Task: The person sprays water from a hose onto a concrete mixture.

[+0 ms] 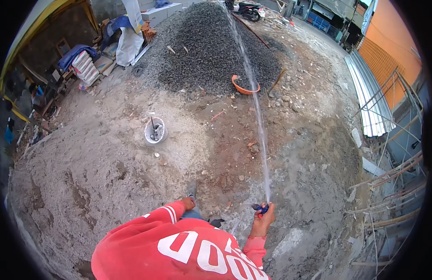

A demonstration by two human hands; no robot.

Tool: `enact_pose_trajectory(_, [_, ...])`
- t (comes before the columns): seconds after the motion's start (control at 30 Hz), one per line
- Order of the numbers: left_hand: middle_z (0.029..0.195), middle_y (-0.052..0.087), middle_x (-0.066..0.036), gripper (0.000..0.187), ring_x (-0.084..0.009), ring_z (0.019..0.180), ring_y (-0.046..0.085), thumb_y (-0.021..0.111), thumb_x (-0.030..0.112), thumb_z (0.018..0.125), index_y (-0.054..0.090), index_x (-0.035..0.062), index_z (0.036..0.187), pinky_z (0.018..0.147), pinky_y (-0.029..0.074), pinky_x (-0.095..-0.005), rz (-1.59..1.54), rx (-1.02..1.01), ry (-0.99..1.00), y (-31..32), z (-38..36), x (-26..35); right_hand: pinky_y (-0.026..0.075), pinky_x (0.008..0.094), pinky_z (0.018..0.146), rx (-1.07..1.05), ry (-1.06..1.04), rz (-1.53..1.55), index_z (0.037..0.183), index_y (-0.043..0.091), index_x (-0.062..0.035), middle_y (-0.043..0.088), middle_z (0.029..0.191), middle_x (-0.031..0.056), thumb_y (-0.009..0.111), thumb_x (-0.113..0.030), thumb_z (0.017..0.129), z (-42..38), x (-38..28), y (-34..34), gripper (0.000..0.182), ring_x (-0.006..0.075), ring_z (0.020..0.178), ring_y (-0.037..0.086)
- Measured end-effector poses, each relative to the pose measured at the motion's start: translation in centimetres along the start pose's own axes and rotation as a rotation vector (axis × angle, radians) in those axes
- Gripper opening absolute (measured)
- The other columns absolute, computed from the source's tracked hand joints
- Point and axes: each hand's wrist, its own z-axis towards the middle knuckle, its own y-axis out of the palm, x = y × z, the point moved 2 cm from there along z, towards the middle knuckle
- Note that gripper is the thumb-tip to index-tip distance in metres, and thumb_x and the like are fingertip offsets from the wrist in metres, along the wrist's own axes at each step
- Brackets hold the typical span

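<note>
1. my right hand (262, 219) is raised in front of me, its grip curled tight around a blue hose nozzle (260, 208) (the fingers wrap it, so only the tip of the nozzle shows above my fist).
2. a thin jet of water (255, 102) leaves the nozzle and runs up and away across the site, passing over the orange basin (245, 87) and the gravel pile (211, 46) behind it.
3. my left hand (188, 203) hangs lower, by my knee, holding nothing; its fingers look loosely curled, but it is too small here to say how far they are spread.
4. both arms are in red sleeves with white stripes and white lettering across the chest (197, 252).
5. the ground (108, 172) under me is grey, lumpy sand and dirt, darker and wet-looking off to the right of the jet.
6. a white bucket (155, 130) stands on the sand well ahead and to the left, with something dark sticking out of it.
7. stacked sacks (85, 67) lie at the far left under a blue cover, and corrugated metal sheets (370, 98) lean along the right edge near an orange wall (393, 42).
</note>
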Motion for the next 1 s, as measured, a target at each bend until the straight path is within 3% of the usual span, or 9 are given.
enact_pose_trajectory(0.03, [0.071,0.064,-0.014,0.024,-0.0275,0.067,0.062,0.061,0.034,0.071,0.066,0.0132,0.082,0.068,0.049,-0.0374,0.021,0.087,0.079,0.4,0.3,-0.5,0.034,0.0133,0.039,0.0,0.002,-0.002,0.079,0.05,-0.012,0.052,0.067,-0.0016,0.057,-0.026,0.082,-0.1,0.2,0.0,0.016,0.0047,0.051,0.044])
enact_pose_trajectory(0.07, [0.071,0.064,-0.014,0.024,-0.0275,0.067,0.062,0.061,0.034,0.071,0.066,0.0132,0.082,0.068,0.049,-0.0374,0.019,0.086,0.076,0.2,0.0,-0.2,0.033,0.0134,0.039,0.034,0.005,-0.016,0.079,0.05,-0.0121,0.052,0.067,-0.0015,0.057,-0.026,0.082,-0.2,0.5,-0.2,0.016,0.0049,0.051,0.044])
enact_pose_trajectory(0.27, [0.076,0.065,-0.015,0.025,-0.0285,0.073,0.063,0.061,0.033,0.071,0.067,0.0124,0.083,0.07,0.049,-0.0388,-0.009,0.026,0.023,-0.5,-0.6,0.9,0.033,0.0138,0.038,0.077,0.033,-0.042,0.079,0.051,-0.0121,0.053,0.066,-0.0014,0.058,-0.025,0.081,0.1,1.2,-1.1,0.015,0.0051,0.05,0.045])
enact_pose_trajectory(0.33, [0.094,0.064,-0.015,0.026,-0.0329,0.091,0.06,0.058,0.032,0.072,0.065,0.0139,0.088,0.084,0.046,-0.0401,0.039,-0.033,-0.021,-0.5,-0.6,1.2,0.033,0.0138,0.038,0.064,0.032,-0.035,0.079,0.051,-0.0121,0.053,0.066,-0.0013,0.058,-0.025,0.081,0.2,1.2,-1.2,0.015,0.0049,0.05,0.045])
enact_pose_trajectory(0.73, [0.092,0.064,-0.015,0.027,-0.0337,0.087,0.061,0.055,0.034,0.073,0.065,0.0133,0.088,0.08,0.048,-0.0406,0.004,-0.051,-0.024,-1.2,-1.3,2.0,0.035,0.0137,0.039,0.011,0.043,-0.061,0.082,0.05,-0.0136,0.052,0.067,-0.002,0.055,-0.028,0.084,0.5,1.0,-0.6,0.015,0.004,0.053,0.044])
enact_pose_trajectory(1.0, [0.084,0.065,-0.016,0.028,-0.0317,0.081,0.062,0.058,0.035,0.073,0.066,0.0129,0.088,0.076,0.048,-0.0398,-0.007,-0.025,-0.026,-1.0,-0.9,1.7,0.034,0.0145,0.037,0.11,0.015,-0.127,0.078,0.052,-0.0102,0.053,0.066,-0.0006,0.057,-0.025,0.082,0.0,1.6,-0.6,0.016,0.0057,0.049,0.044])
